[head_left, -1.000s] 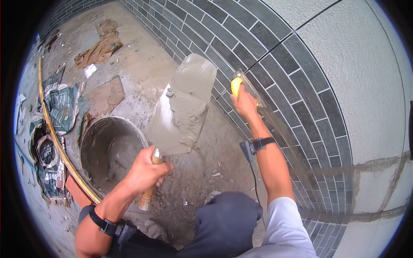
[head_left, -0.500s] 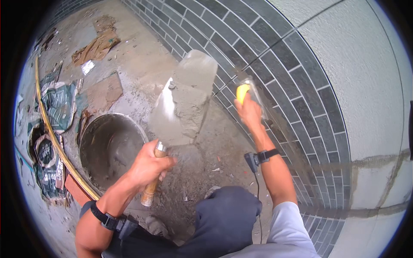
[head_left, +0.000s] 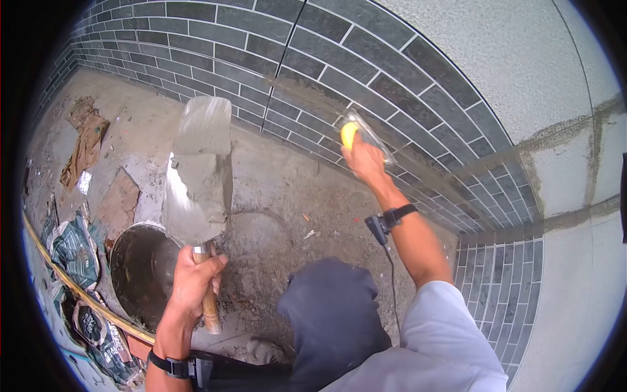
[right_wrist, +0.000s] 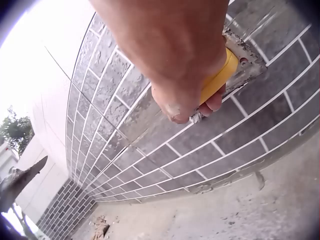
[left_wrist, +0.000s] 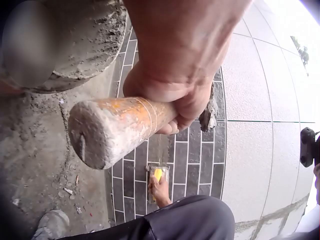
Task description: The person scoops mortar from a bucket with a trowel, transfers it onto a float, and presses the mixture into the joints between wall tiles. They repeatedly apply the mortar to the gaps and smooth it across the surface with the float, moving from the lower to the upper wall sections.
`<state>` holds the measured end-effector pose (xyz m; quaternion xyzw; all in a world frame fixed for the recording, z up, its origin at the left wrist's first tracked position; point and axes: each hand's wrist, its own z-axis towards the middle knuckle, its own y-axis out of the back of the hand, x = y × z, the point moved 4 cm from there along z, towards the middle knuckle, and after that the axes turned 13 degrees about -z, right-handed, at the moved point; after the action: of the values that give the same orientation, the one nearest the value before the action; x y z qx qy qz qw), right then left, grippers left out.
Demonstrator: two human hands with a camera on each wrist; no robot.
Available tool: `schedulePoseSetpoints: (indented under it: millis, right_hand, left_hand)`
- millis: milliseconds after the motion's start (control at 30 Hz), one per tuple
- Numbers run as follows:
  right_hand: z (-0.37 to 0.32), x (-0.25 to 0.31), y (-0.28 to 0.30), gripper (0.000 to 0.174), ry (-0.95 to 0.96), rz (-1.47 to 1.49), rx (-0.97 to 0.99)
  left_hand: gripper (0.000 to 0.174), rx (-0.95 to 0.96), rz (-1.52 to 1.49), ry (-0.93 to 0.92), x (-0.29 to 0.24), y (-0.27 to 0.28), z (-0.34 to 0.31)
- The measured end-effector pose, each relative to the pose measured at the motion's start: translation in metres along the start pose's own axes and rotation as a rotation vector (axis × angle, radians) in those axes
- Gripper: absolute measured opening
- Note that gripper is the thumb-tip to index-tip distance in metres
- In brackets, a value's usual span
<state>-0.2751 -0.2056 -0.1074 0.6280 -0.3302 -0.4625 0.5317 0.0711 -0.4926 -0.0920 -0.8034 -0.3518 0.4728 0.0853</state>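
My left hand grips the wooden handle of a large trowel, its fingers wrapped round it. A thick layer of wet grey mortar covers much of the blade, which points away from me. Up at the wall, my right hand holds the yellow handle of a float. The float's plate lies along the dark brick-pattern tiles, over a strip smeared with mortar. In the right wrist view, grey mortar cakes the plate's edge.
Left of the trowel stands a mortar bucket. A long yellowish strip curves past torn bags at far left. Brown paper and a flat broken piece lie on the dirty floor. Pale panels join the tiles at right.
The head view has turned rightward. My right hand has slid the float along the wall, away from the dark vertical joint, leaving a mortar smear. The left hand and trowel now appear more upright.
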Motion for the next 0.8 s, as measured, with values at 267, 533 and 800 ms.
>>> schedulePoseSetpoints:
  millis: [267,533,800]
  right_hand:
    - [-0.077,-0.126,-0.031,0.052,-0.146,-0.085,0.018]
    - [-0.126,-0.085,-0.01,0.033,-0.084,1.031,0.066]
    - [-0.087,0.101,0.069,0.041,0.45,2.058,0.488]
  left_hand:
    - [0.019,0.008,0.048,0.036,0.009,0.0,0.0]
    - [0.018,0.056,0.126,0.036,0.019,-0.017,0.007]
    - [0.021,0.093,0.08,0.27,0.056,-0.041,0.016]
